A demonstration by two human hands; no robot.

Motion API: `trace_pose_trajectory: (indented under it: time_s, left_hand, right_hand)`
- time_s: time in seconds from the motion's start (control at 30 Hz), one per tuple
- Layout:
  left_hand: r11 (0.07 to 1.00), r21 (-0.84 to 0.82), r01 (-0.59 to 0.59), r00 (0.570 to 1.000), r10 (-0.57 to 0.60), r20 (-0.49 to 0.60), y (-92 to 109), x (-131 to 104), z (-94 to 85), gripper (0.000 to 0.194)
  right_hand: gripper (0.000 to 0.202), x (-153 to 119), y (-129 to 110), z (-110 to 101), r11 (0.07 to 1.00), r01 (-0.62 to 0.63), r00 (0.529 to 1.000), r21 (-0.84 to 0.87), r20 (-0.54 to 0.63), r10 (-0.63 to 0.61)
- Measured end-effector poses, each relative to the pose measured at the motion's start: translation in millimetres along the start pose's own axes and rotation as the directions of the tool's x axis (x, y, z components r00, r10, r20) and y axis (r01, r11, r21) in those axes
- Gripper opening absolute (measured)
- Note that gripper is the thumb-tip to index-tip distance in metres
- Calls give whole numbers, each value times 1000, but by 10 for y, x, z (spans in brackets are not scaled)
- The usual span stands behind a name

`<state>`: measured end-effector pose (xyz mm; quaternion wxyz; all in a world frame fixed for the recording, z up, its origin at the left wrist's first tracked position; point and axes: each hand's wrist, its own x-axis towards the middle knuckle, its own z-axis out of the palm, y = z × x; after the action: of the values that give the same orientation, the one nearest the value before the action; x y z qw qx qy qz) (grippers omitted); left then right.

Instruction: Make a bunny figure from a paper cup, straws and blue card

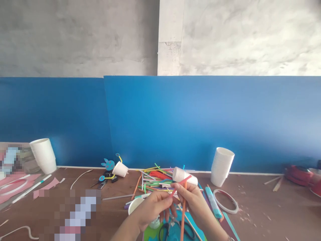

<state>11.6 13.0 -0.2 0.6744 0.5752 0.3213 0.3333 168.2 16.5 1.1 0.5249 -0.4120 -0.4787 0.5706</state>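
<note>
My left hand [155, 207] is closed, pinching the lower end of a thin red strip [175, 190]. My right hand [192, 197] is closed around an orange drinking straw [183, 222], which hangs down towards me. The strip slants across the straw's upper end at my right fingertips; whether it is fixed there I cannot tell. Below my hands lie scissors [191, 230] with dark handles, on blue paper [177, 234]. A white paper cup [134, 205] stands partly hidden behind my left forearm.
Behind my hands lie a heap of coloured straws [150, 184] and a tipped cup stack [178, 174]. Upright cup stacks stand right [220, 167] and left [43, 155]. A tape roll [237, 207], a blue tube [212, 202] and a decorated cup [120, 169] lie around. A blue panel [200, 124] closes the back.
</note>
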Motion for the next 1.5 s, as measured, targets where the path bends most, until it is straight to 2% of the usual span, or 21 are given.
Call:
trace_pose_trajectory:
  time_s: [0.1,0.2,0.33,0.43,0.5,0.57,0.63,0.7,0.77,0.9,1.07,1.2,1.33,1.5]
  left_hand:
    - [991,123,-57,997,62,-38,30,-8,43,53]
    - [977,198,-75,997,81,-20,48,-14,71,58]
    - [975,190,-112,994,109,28,34,-18,75,56]
    - [990,127,-63,998,66,-18,-13,-4,87,53]
    - [1000,28,14,998,-12,-63,-70,20,106,52]
    - [995,-59,78,992,-84,-99,-139,51,128,49]
    - [990,-81,112,984,-121,-129,-197,78,148,47]
    - [993,-55,107,980,-115,-161,-221,91,163,46]
    - [994,-57,97,980,-105,-170,-198,86,173,45]
    - [985,-138,107,982,-126,-140,-69,39,180,43]
    - [977,-185,105,981,-132,-141,-30,29,164,46]
    - [983,-176,53,983,-83,-165,-106,64,154,51]
    - [975,-217,37,971,-87,-224,-135,65,170,50]
    - [976,-216,34,981,-74,-179,-105,51,170,50]
  right_hand:
    - [48,-2,13,1,997,9,1000,-77,27,-7]
    - [47,-6,17,-9,992,28,999,-122,45,-23]
    - [46,-21,18,-3,994,31,995,-109,93,-21]
    - [46,-21,32,20,990,19,985,-141,174,6]
    - [48,-7,44,22,989,25,994,-147,108,-9]
    - [52,16,55,4,990,58,996,-131,-56,-66]
    - [53,35,58,-30,989,94,973,-110,-198,-114]
    - [51,42,53,-62,990,111,957,-88,-261,-130]
    - [47,35,35,-81,993,106,966,-49,-234,-114]
    - [37,9,-24,-95,997,44,999,61,-30,-42]
    - [34,10,-32,-79,998,56,998,33,-18,-55]
    - [33,7,32,-5,995,47,996,92,74,-54]
    - [30,-8,27,26,987,40,999,156,27,-44]
    - [31,-26,13,27,990,60,998,126,-8,-59]
